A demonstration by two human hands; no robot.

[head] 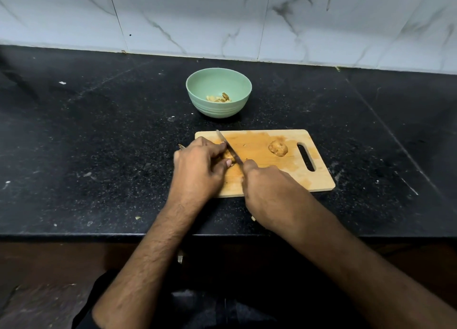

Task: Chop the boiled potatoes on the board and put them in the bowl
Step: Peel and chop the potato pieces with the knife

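A wooden cutting board [272, 180] lies on the black counter. My left hand [197, 168] presses a potato [228, 158] down at the board's left end; most of it is hidden under my fingers. My right hand [269, 192] grips the handle of a knife [227, 147], and the blade rests on that potato beside my left fingers. A whole boiled potato [278, 148] sits on the board near its handle slot. The green bowl [197, 91] stands behind the board with some potato pieces [218, 98] inside.
The black counter [99, 143] carries scattered crumbs and small scraps. A white marble-tiled wall [222, 19] runs behind it. The counter's front edge is just below my forearms.
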